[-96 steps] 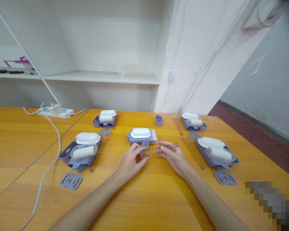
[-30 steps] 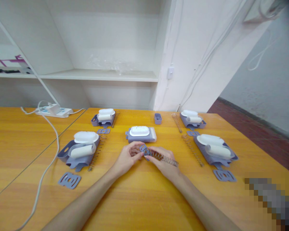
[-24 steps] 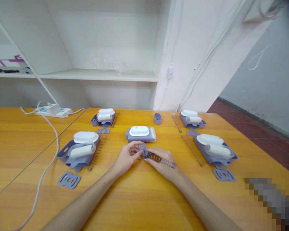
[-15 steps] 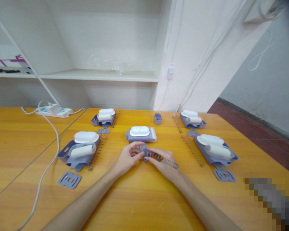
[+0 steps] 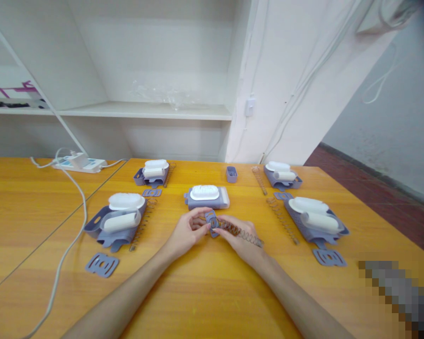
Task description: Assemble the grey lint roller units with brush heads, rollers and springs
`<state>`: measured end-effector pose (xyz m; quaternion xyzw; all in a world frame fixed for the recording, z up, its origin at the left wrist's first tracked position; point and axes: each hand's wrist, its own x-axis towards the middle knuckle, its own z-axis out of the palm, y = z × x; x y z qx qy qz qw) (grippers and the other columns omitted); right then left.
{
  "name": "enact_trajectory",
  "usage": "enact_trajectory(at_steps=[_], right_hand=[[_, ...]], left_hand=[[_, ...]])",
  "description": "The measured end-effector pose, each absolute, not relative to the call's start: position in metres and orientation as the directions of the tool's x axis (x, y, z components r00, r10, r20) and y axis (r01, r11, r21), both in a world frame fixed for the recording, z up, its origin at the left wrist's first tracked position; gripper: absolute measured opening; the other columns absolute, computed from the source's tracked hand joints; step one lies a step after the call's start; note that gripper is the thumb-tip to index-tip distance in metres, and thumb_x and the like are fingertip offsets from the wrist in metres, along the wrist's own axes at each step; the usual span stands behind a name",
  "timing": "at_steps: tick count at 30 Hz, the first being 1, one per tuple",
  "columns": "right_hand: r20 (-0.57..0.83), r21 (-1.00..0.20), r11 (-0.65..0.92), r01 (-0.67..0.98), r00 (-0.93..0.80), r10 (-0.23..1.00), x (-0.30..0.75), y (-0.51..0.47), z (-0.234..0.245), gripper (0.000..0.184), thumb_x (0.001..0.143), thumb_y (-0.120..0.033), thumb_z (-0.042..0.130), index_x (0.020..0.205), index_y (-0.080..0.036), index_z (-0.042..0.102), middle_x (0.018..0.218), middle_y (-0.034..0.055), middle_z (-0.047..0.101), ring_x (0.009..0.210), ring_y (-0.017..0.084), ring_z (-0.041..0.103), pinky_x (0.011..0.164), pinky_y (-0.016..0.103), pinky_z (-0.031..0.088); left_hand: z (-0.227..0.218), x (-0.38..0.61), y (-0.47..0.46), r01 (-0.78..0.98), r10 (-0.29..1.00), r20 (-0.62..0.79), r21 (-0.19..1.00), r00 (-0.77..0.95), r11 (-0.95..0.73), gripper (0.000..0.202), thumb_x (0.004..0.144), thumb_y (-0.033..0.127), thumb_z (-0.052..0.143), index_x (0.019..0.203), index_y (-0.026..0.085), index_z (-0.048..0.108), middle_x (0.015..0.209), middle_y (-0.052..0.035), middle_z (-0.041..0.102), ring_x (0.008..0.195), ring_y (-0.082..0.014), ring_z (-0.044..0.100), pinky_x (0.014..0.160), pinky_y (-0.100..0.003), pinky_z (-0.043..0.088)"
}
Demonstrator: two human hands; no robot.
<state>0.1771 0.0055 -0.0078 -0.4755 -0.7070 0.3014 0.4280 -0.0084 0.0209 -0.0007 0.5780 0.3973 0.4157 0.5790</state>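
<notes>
- A flat, grey-purple slotted plastic plate is tilting between both hands, above the orange wood-grain worktop.
- A long coiled metal spring is meeting the plate at one end and stretching across the right hand; whether it is passing through the plate is too small to tell.
- The left hand is pinching the plate, its grip pressing thumb against fingers.
- The right hand is pinching the spring's plate-side end in its grip.
- Just beyond the hands, a grey-purple plastic case is carrying a white oval bumpy plastic piece.
- Four grey-purple plastic holders with white parts are lying farther out, two per side, each having a spring nearby.
- A small grey-purple open box is standing near the far edge.
- A white plastic power strip is resting at far left.
</notes>
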Motion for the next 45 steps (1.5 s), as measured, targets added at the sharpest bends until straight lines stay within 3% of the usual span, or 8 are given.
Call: enact_trajectory(at_steps=[9, 16, 23, 27, 34, 38, 45], right_hand=[[0.375, -0.777, 0.447, 0.444, -0.243, 0.894, 0.179, 0.009, -0.014, 0.031, 0.074, -0.033, 0.071, 0.105, -0.029, 0.068, 0.101, 0.001, 0.071, 0.09, 0.022, 0.067, 0.083, 0.031, 0.054], [0.444, -0.724, 0.523, 0.449, -0.277, 0.852, 0.181, 0.009, -0.02, 0.029, 0.079, -0.031, 0.064, 0.108, -0.025, 0.064, 0.099, 0.0026, 0.071, 0.088, 0.019, 0.067, 0.082, 0.033, 0.053], [0.418, -0.733, 0.482, 0.48, -0.242, 0.876, 0.179, 0.008, -0.019, 0.025, 0.08, -0.036, 0.064, 0.103, -0.027, 0.064, 0.093, 0.002, 0.071, 0.083, 0.02, 0.067, 0.078, 0.031, 0.053], [0.4, -0.733, 0.461, 0.5, -0.232, 0.887, 0.178, 0.008, -0.017, 0.024, 0.077, -0.038, 0.066, 0.098, -0.026, 0.064, 0.088, 0.0009, 0.071, 0.078, 0.018, 0.066, 0.074, 0.03, 0.054], [0.452, -0.703, 0.544, 0.459, -0.303, 0.839, 0.178, 0.007, -0.017, 0.037, 0.08, -0.025, 0.061, 0.117, -0.024, 0.059, 0.109, 0.0042, 0.068, 0.097, 0.018, 0.064, 0.089, 0.032, 0.05], [0.418, -0.712, 0.514, 0.479, -0.299, 0.858, 0.176, 0.007, -0.014, 0.029, 0.079, -0.025, 0.063, 0.109, -0.024, 0.064, 0.106, 0.0038, 0.069, 0.098, 0.019, 0.064, 0.09, 0.034, 0.049], [0.313, -0.778, 0.417, 0.47, -0.284, 0.906, 0.175, 0.007, -0.008, 0.017, 0.077, -0.032, 0.067, 0.092, -0.024, 0.066, 0.089, 0.0017, 0.071, 0.081, 0.018, 0.065, 0.075, 0.029, 0.051]], left_hand=[[-0.007, -0.008, 0.023, -0.021, 0.951, 0.018, 1.0, 0.309, -0.012, 0.046, 0.075, 0.033, 0.068, 0.114, 0.012, 0.054, 0.089, -0.0089, 0.068, 0.072, -0.0158, 0.064, 0.067, -0.028, 0.051], [-0.008, -0.009, 0.023, -0.026, 0.95, 0.022, 1.0, 0.311, -0.014, 0.046, 0.075, 0.033, 0.067, 0.114, 0.012, 0.053, 0.089, -0.009, 0.066, 0.075, -0.0172, 0.064, 0.068, -0.029, 0.051], [-0.002, -0.009, 0.019, 0.005, 0.929, 0.045, 0.999, 0.366, -0.05, 0.05, 0.075, 0.031, 0.067, 0.119, 0.013, 0.051, 0.095, -0.0101, 0.066, 0.082, -0.0173, 0.063, 0.075, -0.03, 0.05], [-0.002, -0.008, 0.02, 0.051, 0.937, 0.043, 0.997, 0.346, -0.065, 0.047, 0.078, 0.03, 0.064, 0.119, 0.013, 0.052, 0.089, -0.008, 0.066, 0.074, -0.0146, 0.061, 0.07, -0.027, 0.049], [-0.007, -0.008, 0.021, 0.068, 0.944, 0.05, 0.995, 0.327, -0.076, 0.044, 0.08, 0.033, 0.061, 0.119, 0.013, 0.053, 0.084, -0.0068, 0.065, 0.067, -0.0137, 0.06, 0.064, -0.026, 0.048], [-0.007, -0.009, 0.02, 0.081, 0.938, 0.057, 0.993, 0.342, -0.09, 0.045, 0.08, 0.035, 0.061, 0.118, 0.013, 0.054, 0.089, -0.0084, 0.066, 0.071, -0.0147, 0.061, 0.067, -0.027, 0.049], [0.002, -0.007, 0.016, 0.081, 0.919, 0.063, 0.991, 0.389, -0.103, 0.045, 0.08, 0.033, 0.06, 0.12, 0.014, 0.053, 0.092, -0.0085, 0.066, 0.079, -0.0162, 0.061, 0.074, -0.028, 0.048]])
